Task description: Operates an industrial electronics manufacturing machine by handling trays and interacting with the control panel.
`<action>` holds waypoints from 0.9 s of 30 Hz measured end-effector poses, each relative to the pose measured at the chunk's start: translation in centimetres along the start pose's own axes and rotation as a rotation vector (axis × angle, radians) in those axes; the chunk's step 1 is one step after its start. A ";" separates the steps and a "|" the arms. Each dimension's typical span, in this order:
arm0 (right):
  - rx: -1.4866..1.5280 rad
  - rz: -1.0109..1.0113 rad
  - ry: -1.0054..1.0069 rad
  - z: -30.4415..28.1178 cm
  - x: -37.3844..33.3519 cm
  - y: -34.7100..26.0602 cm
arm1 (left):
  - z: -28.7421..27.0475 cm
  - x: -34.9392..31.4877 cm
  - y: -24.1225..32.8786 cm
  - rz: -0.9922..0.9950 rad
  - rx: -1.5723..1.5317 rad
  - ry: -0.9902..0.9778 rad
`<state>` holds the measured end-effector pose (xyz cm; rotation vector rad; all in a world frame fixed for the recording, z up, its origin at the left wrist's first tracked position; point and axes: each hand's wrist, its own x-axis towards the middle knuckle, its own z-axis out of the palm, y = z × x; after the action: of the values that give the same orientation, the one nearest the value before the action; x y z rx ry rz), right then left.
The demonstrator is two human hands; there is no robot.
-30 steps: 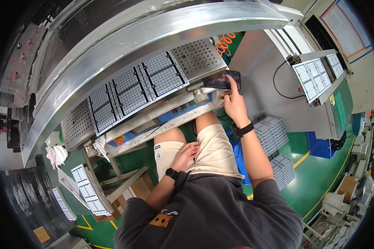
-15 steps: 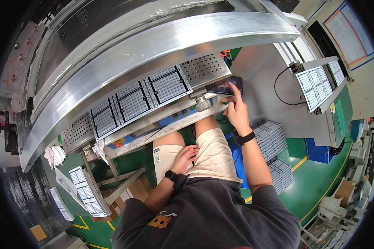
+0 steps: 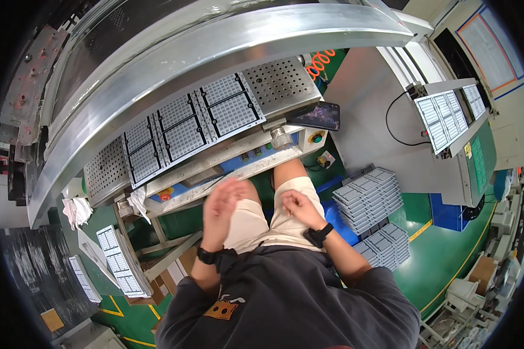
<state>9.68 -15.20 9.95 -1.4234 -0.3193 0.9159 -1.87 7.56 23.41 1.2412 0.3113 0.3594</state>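
My left hand [image 3: 222, 208] is raised over my left thigh, smeared by motion, so its fingers are unclear. Above my right thigh hovers my right hand [image 3: 300, 207], its fingers loosely bent and apart, with nothing visible in them. Beyond both hands, a long white panel [image 3: 183, 130] with black-outlined grids lies on a perforated metal bed [image 3: 282, 84]. A dark phone [image 3: 323, 116] with its screen lit rests at the bed's right end. Below it a green push button [image 3: 316, 138] sits on the machine's front, with a red button [image 3: 165, 195] farther left.
A broad metal frame [image 3: 227, 45] arches over the bed. Stacked grey panels [image 3: 368, 200] stand at right, near a blue bin [image 3: 446, 211]. More white gridded panels lean at lower left [image 3: 122, 264] and sit on a rack [image 3: 442, 122] at right. A white cloth [image 3: 77, 212] hangs at left.
My right hand has drawn back from the green button to above my lap, uncovering the button and the phone. My left hand has lifted off my thigh and moved up and left.
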 end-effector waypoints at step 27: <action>0.014 0.055 0.028 -0.8 -0.2 1.7 | -0.8 1.5 10.0 0.159 -0.157 0.304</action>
<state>9.47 -16.08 8.28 -1.4366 -0.2536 0.9401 -1.80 11.67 32.68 1.0586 0.4368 0.6997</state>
